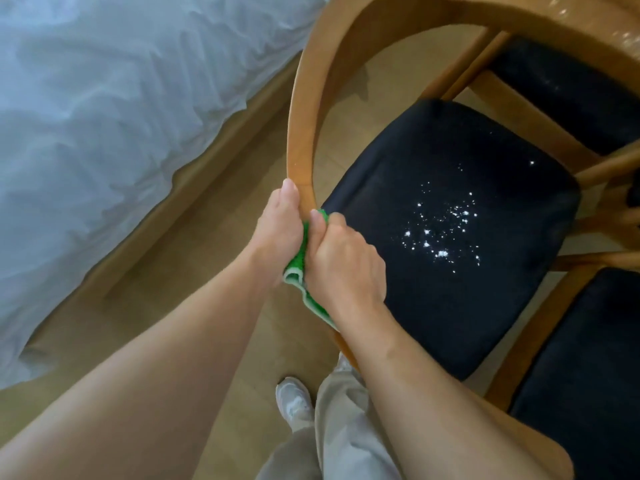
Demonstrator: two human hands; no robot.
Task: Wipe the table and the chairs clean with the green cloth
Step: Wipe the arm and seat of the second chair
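A wooden chair with a curved backrest rail (300,133) and a black seat cushion (450,306) stands below me. White crumbs (445,230) are scattered on the seat. The green cloth (298,268) is wrapped over the rail's near end, pinched between both hands. My left hand (277,226) grips the rail's outer side with the thumb on the wood. My right hand (341,261) is closed on the cloth against the rail's inner side. Most of the cloth is hidden by my hands.
A bed with white bedding (104,133) lies to the left on a wooden base. A second chair's black seat (588,375) is at the lower right, a third (571,95) at the upper right. The table edge (588,15) shows at the top right. My shoe (294,400) is on the wooden floor.
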